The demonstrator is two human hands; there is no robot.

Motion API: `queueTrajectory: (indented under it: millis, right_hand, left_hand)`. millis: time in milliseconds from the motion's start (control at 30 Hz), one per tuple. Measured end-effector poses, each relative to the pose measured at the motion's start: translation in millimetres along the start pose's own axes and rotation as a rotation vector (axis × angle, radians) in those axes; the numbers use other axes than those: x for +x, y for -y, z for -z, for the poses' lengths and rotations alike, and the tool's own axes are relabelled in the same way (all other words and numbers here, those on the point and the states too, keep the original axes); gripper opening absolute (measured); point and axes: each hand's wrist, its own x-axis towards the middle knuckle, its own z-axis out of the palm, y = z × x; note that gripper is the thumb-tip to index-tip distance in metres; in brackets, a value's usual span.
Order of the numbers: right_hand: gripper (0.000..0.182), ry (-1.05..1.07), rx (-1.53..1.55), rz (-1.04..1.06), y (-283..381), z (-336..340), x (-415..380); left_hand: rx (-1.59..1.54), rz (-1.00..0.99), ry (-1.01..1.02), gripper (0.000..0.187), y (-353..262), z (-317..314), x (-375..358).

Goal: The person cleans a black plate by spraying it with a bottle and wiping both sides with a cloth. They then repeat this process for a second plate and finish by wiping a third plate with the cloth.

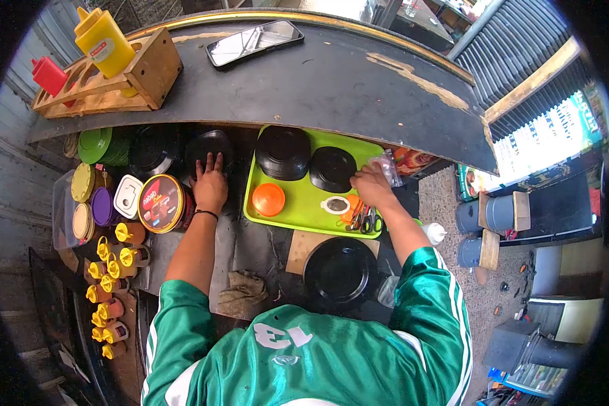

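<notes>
My left hand (211, 187) lies with its fingers spread on the near side of a black plate (208, 150) under the shelf. To the right is a lime-green tray (298, 220) with two stacks of black plates (283, 153), an orange lid or bowl (268, 199), a small strainer (335, 205) and scissors (369, 222) on it. My right hand (373, 184) is at the tray's right side with its fingers curled, close to the smaller plate stack (333, 169) and a clear plastic bag (390, 167). What its fingers grip is hidden.
Above runs a black shelf (318, 74) bearing a phone (254, 42) and a wooden rack (152, 68) with sauce bottles. Tubs (162, 203) and yellow-topped jars (122, 264) stand at left. Nearer are a large black plate (340, 271), a cloth (242, 293) and a white bottle (434, 233).
</notes>
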Motion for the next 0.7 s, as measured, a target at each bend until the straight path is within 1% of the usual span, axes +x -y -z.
queueTrajectory:
  millis: [33, 233, 367, 467, 533, 567, 633, 667, 700]
  right_hand:
    - [0.029, 0.143, -0.03, -0.022, 2.2, 2.3, -0.7]
    - [0.036, 0.26, -0.077, -0.049, 15.6, 34.1, -15.7]
    - [0.039, 0.312, -0.084, -0.036, 8.7, 29.5, -19.4]
    - [0.038, 0.271, -0.068, -0.055, 4.3, 26.3, -23.2]
    - [0.034, 0.153, -0.019, -0.075, 0.0, 16.5, -22.8]
    - [0.034, 0.153, -0.021, -0.078, -1.1, 10.8, -20.8]
    - [0.027, -0.051, -0.02, -0.072, -2.5, -8.4, -13.5]
    - [0.027, -0.054, -0.018, -0.076, -2.4, -19.7, -8.2]
    - [0.027, -0.132, 0.008, -0.104, 0.8, -26.2, -3.1]
  left_hand:
    - [0.009, 0.006, 0.007, 0.065, 0.0, 0.7, 0.3]
    - [0.003, -0.007, -0.027, 0.065, 1.9, 1.7, -2.1]
    - [0.042, -0.007, -0.029, 0.065, 3.6, 2.0, -2.6]
    - [0.023, -0.021, -0.047, 0.065, 4.2, 2.5, -2.9]
    - [0.013, -0.027, -0.073, 0.065, 3.4, 2.1, -2.5]
    - [0.01, -0.03, -0.073, 0.065, 2.4, 1.9, -2.0]
    - [0.002, -0.015, -0.071, 0.065, 0.3, 3.1, -1.2]
    - [0.005, -0.019, -0.074, 0.065, -1.1, 3.7, 0.0]
    - [-0.003, -0.005, -0.075, 0.065, -2.2, 3.9, 0.2]
